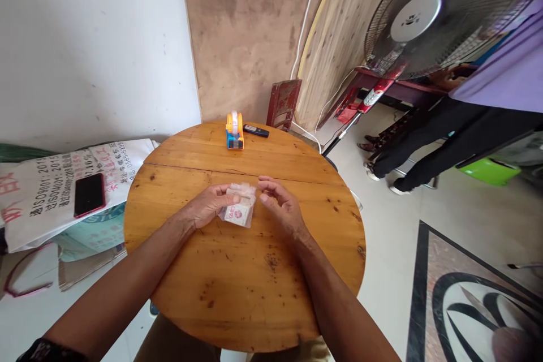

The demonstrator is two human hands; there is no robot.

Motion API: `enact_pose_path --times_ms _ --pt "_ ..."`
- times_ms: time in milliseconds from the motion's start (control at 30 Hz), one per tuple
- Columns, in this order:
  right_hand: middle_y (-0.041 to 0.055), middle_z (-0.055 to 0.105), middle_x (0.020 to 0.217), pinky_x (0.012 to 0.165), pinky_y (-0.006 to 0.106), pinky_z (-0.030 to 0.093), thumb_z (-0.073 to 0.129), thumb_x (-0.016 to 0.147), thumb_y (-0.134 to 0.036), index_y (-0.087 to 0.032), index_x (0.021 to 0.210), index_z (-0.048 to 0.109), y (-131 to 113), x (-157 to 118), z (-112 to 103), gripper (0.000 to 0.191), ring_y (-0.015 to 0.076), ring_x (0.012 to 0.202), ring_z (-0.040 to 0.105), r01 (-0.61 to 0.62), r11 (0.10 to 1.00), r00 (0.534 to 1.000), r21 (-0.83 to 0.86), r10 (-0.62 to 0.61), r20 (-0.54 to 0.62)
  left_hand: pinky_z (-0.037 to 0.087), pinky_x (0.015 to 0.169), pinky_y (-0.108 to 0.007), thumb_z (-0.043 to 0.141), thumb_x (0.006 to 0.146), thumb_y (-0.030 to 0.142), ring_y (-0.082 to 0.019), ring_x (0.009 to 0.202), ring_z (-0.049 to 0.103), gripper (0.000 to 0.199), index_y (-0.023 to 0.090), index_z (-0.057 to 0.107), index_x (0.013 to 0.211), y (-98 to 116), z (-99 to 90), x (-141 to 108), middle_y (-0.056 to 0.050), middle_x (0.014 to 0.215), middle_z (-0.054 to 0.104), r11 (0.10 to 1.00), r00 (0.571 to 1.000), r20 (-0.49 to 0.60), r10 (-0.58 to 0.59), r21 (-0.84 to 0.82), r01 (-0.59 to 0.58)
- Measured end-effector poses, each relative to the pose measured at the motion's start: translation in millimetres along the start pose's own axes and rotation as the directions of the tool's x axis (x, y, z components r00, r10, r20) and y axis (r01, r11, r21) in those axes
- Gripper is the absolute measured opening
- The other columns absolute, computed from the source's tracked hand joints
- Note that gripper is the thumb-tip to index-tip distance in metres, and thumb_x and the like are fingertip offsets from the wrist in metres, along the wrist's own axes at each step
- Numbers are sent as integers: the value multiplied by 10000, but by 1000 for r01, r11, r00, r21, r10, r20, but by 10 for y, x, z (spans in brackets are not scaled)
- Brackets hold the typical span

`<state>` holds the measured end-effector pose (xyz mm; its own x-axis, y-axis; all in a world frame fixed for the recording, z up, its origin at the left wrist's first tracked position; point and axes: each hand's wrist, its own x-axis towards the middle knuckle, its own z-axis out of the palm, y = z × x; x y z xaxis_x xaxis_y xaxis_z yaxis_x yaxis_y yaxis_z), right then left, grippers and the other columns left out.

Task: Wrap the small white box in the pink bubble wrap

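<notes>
My left hand (211, 203) pinches a small stack of clear plastic packets (240, 207) between thumb and fingers, above the middle of the round wooden table (237, 300). A pinkish-red print shows on the front packet. Just right of the packets, my right hand (282, 206) is held with curved fingers apart, touching nothing visible. Beyond both hands, near the table's far edge, stands an orange and blue tape dispenser (235, 131). A black remote-like object (256, 130) lies to its right.
Left of the table, a dark phone (89, 194) lies on a printed white sack (46, 203). A red chair (284, 103) is behind the table. At the right are a standing fan (416, 17) and a person in black trousers (449, 130).
</notes>
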<state>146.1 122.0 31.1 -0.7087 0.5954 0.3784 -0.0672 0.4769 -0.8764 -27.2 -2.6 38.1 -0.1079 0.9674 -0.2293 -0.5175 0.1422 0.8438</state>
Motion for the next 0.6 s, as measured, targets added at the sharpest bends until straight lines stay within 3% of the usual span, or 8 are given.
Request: enact_pose_path --times_ms 167,333,600 --pt "69 650 1222 880 352 478 646 833 -335 -261 1121 652 31 27 -18 297 198 1001 648 41 998 999 -42 -41 10 505 663 -264 940 475 400 -160 694 654 615 101 722 966 13 38 -27 -77 857 732 999 999 27 -43 12 43" --pt "61 710 1084 909 359 466 631 842 -288 -235 1121 659 -50 28 -23 286 204 1010 657 25 998 998 -57 -21 65 487 645 -246 914 538 405 -148 689 642 575 106 718 988 -5 63 -48 -74 863 728 997 998 60 -24 73 19" --pt "42 727 1050 906 342 497 656 831 -309 -238 1043 707 -121 47 -49 229 198 986 665 53 997 989 -54 -45 138 482 663 -242 860 643 388 -143 709 639 490 133 718 1036 -81 28 -39 -65 897 726 989 988 155 -18 149 -6"
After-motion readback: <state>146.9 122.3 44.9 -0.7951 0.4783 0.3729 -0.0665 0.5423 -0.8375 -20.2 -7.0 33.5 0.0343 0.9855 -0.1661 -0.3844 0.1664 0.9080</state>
